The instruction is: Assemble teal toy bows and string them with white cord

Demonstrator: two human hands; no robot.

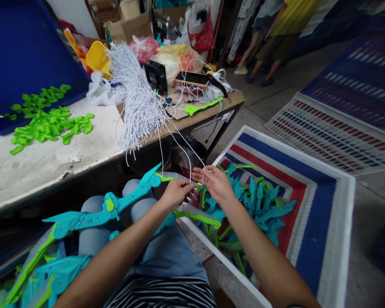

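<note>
My left hand (177, 193) is closed in a pinch on a white cord (190, 169) in front of my knees. Close to its right, my right hand (217, 184) grips the cord too, between thumb and fingers, with the other fingers partly extended. Across my lap lies a teal plastic toy bow (93, 218) with lime-green tips, its far end just beyond my left hand. From the table edge hangs a thick bundle of white cords (137, 102), with a few strands reaching down to my hands. The fingertips overlap the cord ends, so their exact hold is partly hidden.
Right of my legs, a white-framed tray (332, 239) holds several teal and green bow parts. On the table (93, 158) lie small green pieces (51, 128), a phone (191, 78) and a green bow part (203, 106). More bows lie lower left. People (276, 38) stand behind.
</note>
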